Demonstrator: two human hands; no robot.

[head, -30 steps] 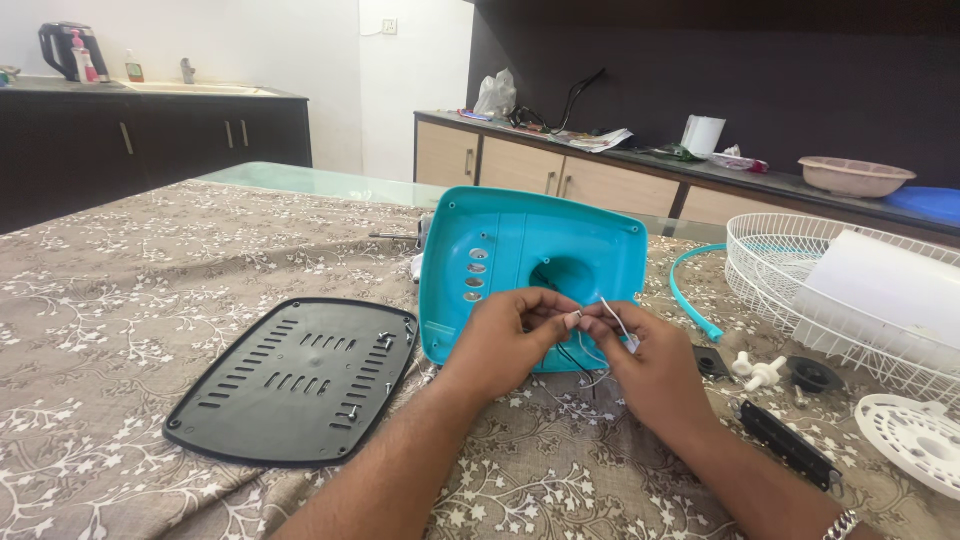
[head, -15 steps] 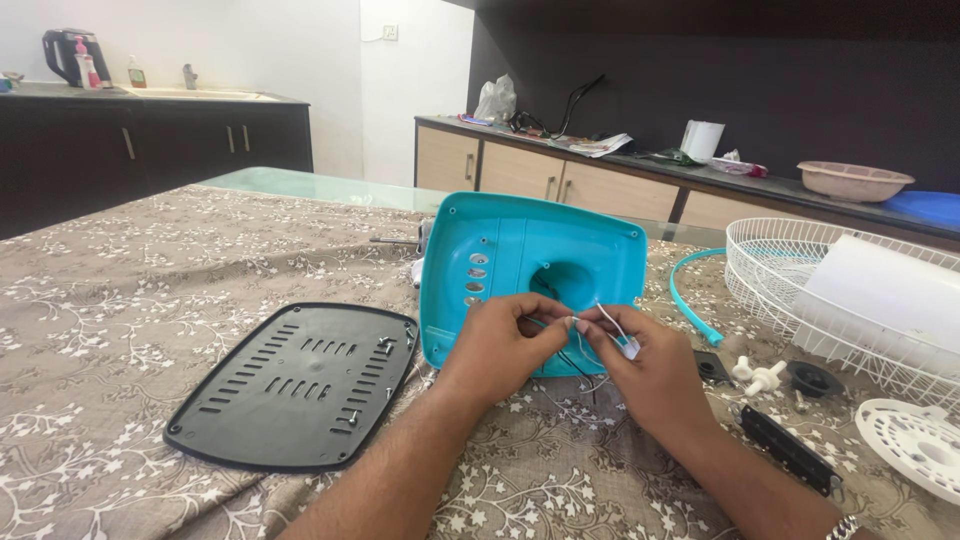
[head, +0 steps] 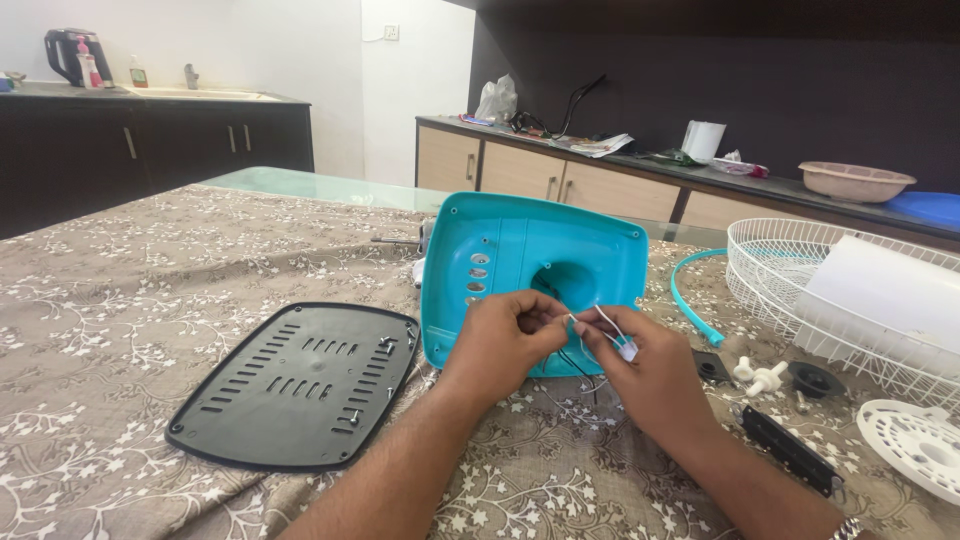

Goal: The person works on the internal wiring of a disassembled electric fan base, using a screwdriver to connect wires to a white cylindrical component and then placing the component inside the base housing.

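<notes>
Since the earlier frame the two hands have changed little: they remain together in front of the teal housing, and the white wires between them have shifted only slightly.

Grip: the left hand (head: 500, 345) is closed in a fingertip pinch on the thin wires (head: 600, 325). The right hand (head: 645, 370) is closed likewise, pinching the wires and a small white connector (head: 627, 349) at their end. The hands are nearly touching, just in front of the lower edge of the housing.

Handling, as judged: the wires are light, limp and thin, apt to kink or pull loose at the joint; they are best taken close to the connector, not mid-span. Darker leads hang below the hands, and where they end cannot be told.

Orientation: the wires run from the hands up towards the round opening of the teal housing (head: 535, 265). The housing stands tilted on its edge on the worktop (head: 130, 300), hollow side towards the wearer, long axis left to right. It looks a rigid, light plastic shell, best held by its rim.

Surroundings: a black vented base plate (head: 295, 385) lies flat to the left, near but apart. A white wire guard (head: 800, 290) sits to the right, with small loose parts (head: 760, 375) between.
</notes>
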